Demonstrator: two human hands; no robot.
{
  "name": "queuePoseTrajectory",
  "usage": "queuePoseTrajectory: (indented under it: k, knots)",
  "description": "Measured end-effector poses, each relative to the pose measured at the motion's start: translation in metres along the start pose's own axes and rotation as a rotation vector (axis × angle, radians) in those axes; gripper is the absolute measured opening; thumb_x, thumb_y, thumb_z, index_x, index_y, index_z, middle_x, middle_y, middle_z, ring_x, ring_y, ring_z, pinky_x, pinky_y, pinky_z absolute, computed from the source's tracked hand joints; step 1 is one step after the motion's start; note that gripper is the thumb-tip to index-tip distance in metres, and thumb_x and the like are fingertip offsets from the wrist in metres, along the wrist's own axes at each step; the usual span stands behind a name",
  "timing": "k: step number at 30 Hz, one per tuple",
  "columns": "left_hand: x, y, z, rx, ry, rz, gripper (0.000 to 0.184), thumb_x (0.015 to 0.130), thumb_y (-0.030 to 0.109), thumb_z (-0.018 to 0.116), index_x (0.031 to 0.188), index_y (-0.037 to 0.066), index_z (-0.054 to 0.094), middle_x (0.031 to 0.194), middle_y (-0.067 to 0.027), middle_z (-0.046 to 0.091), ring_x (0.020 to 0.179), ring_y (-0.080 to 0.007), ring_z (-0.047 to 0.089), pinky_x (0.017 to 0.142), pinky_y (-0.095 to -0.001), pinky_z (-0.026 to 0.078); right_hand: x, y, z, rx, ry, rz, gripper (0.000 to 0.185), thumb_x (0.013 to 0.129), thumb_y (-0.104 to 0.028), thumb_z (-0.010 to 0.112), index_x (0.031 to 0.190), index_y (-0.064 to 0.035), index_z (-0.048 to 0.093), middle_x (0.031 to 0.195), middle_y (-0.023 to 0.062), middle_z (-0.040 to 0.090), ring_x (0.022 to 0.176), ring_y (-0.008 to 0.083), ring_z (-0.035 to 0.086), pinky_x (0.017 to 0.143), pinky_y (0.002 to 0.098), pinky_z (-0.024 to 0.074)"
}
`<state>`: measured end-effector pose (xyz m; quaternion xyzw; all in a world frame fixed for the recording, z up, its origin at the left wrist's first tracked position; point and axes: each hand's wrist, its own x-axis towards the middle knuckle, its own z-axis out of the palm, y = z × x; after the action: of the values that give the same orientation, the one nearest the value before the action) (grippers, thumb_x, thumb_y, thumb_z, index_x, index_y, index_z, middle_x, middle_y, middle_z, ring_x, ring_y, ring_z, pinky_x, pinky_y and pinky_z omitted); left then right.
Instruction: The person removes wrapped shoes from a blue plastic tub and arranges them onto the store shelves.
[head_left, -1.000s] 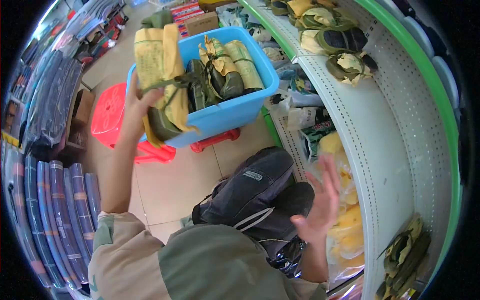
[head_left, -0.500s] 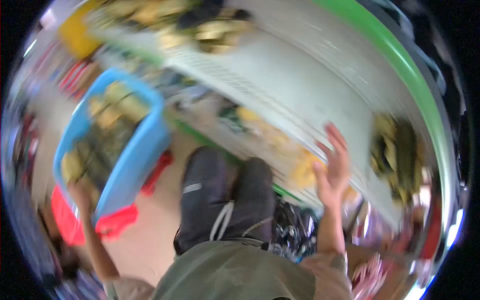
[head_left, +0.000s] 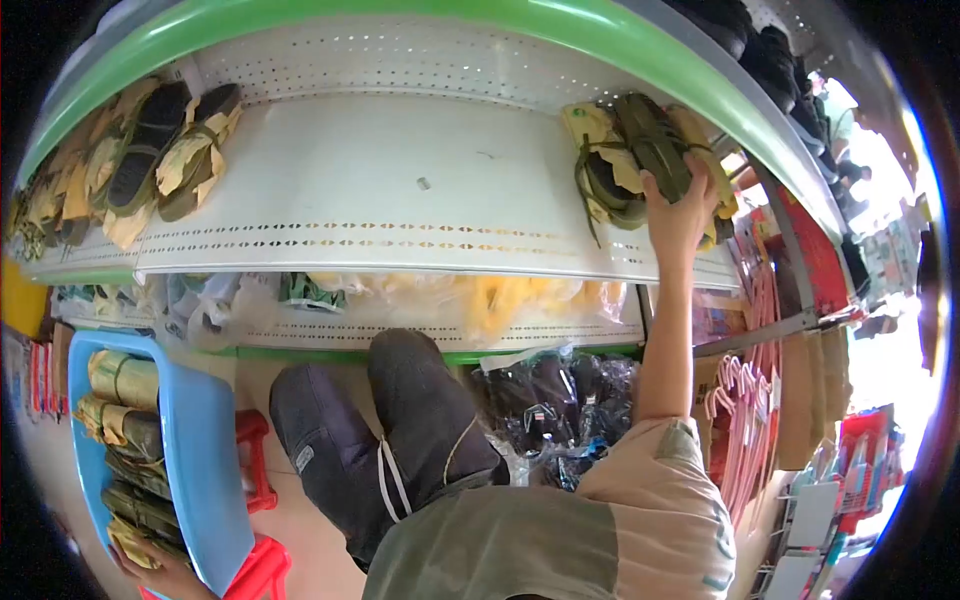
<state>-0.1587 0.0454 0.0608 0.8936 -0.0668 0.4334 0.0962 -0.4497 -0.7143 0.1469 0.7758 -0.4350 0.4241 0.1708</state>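
My right hand (head_left: pixel 682 205) reaches to the right end of the white shelf, its fingers and thumb around the heel end of a dark green shoe (head_left: pixel 652 140). Beside that shoe lies another olive shoe with a dark sole (head_left: pixel 610 185), with yellowish paper and loose laces. Low on the left, a light blue plastic basin (head_left: pixel 215 470) holds several pairs of green shoes (head_left: pixel 135 435) with paper stuffed or wrapped about them. My left hand (head_left: pixel 160 572) is closed over the nearest pair (head_left: pixel 145 515) at the basin's near end; its fingertips are partly hidden.
More paper-wrapped shoes (head_left: pixel 150 150) line the left end of the shelf (head_left: pixel 380 180). Yellow plastic-bagged goods (head_left: pixel 500 300) fill the lower shelf. The basin stands on a red stool (head_left: pixel 262 570). Black bagged items (head_left: pixel 560 405) and pink hangers (head_left: pixel 745 410) are at the right.
My view has turned toward the shelf and levelled. My right hand, empty and spread in the air before, has gone to the shoes at the shelf's right end. My left hand stays at the basin.
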Motion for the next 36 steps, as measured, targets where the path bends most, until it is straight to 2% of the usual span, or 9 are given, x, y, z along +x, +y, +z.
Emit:
queuePoseTrajectory:
  k: [3,9,19,22,27,29,30,33,36]
  knots:
    - [0.010,0.051,-0.014,-0.084,-0.060,0.125,0.037,0.101,0.016,0.056,0.132,-0.006,0.054,0.136,-0.0225,0.053,0.127,-0.0357,0.051,0.107,-0.0452,0.042,0.017,0.057,-0.001,-0.188,-0.277,0.184,0.092,0.068,-0.048,0.084,0.140,-0.0043,0.047,0.131,0.0247,0.057,0.122,0.0426,0.054,0.101,0.0522,0.0435]
    - [0.004,0.096,0.001,-0.320,-0.127,0.243,0.033,0.102,0.016,0.053,0.127,-0.005,0.055,0.135,-0.0236,0.053,0.127,-0.0377,0.050,0.106,-0.0460,0.041,0.017,0.090,0.012,-0.115,-0.194,-0.116,0.092,0.070,-0.045,0.084,0.141,-0.0015,0.046,0.126,0.0262,0.060,0.114,0.0436,0.058,0.095,0.0472,0.0485]
    - [-0.015,0.173,-0.008,-0.618,-0.351,0.191,0.028,0.097,0.007,0.052,0.123,-0.003,0.056,0.139,-0.0205,0.049,0.129,-0.0378,0.047,0.108,-0.0500,0.035,0.021,0.064,-0.014,0.325,0.136,0.242,0.053,0.080,-0.041,0.079,0.111,0.0013,0.072,0.097,0.0151,0.073,0.085,0.0219,0.066,0.082,0.0332,0.0504]
    - [-0.029,0.178,-0.011,-0.752,-0.382,0.137,0.028,0.096,0.009,0.054,0.121,-0.003,0.057,0.138,-0.0216,0.050,0.128,-0.0373,0.048,0.108,-0.0490,0.036,0.011,0.041,-0.036,0.583,0.151,0.375,0.051,0.082,-0.039,0.078,0.115,-0.0005,0.071,0.081,0.0118,0.069,0.081,0.0240,0.065,0.079,0.0325,0.0500]
    - [-0.038,0.223,-0.029,-0.961,-0.719,0.172,0.032,0.090,0.006,0.059,0.121,-0.003,0.058,0.136,-0.0219,0.051,0.123,-0.0341,0.053,0.101,-0.0440,0.044,-0.052,-0.031,-0.072,0.832,-0.280,0.663,0.056,0.092,-0.030,0.067,0.129,0.0107,0.053,0.107,0.0137,0.058,0.105,0.0282,0.061,0.085,0.0364,0.0509]
    - [-0.064,0.254,-0.024,-1.607,-0.835,-0.184,0.059,0.094,0.016,0.063,0.145,0.003,0.035,0.142,-0.0235,0.046,0.126,-0.0330,0.053,0.103,-0.0463,0.045,-0.095,-0.047,-0.054,1.357,-0.435,0.849,0.060,0.094,-0.035,0.063,0.133,0.0086,0.049,0.134,0.0184,0.050,0.115,0.0349,0.057,0.090,0.0461,0.0540]
    - [-0.063,0.262,-0.023,-1.727,-0.972,-0.256,0.085,0.091,0.023,0.070,0.155,0.009,0.016,0.147,-0.0228,0.042,0.130,-0.0335,0.049,0.106,-0.0491,0.041,-0.120,-0.077,-0.058,1.480,-0.503,0.832,0.064,0.094,-0.035,0.063,0.139,0.0055,0.043,0.136,0.0187,0.050,0.114,0.0347,0.059,0.082,0.0510,0.0566]
    - [-0.070,0.282,-0.023,-1.916,-1.047,-0.502,0.105,0.087,0.023,0.077,0.158,0.016,-0.001,0.152,-0.0220,0.034,0.136,-0.0337,0.043,0.109,-0.0515,0.037,-0.184,-0.161,-0.069,1.648,-0.767,0.842,0.078,0.089,-0.047,0.066,0.145,-0.0021,0.036,0.134,0.0190,0.052,0.107,0.0359,0.062,0.068,0.0519,0.0611]
    - [-0.069,0.280,-0.024,-1.928,-0.857,-0.698,0.110,0.083,0.021,0.079,0.158,0.010,-0.001,0.155,-0.0185,0.029,0.141,-0.0308,0.037,0.113,-0.0469,0.033,-0.223,-0.214,-0.085,1.786,-1.258,0.711,0.074,0.087,-0.040,0.066,0.143,0.0001,0.038,0.133,0.0189,0.053,0.111,0.0357,0.060,0.077,0.0526,0.0565]
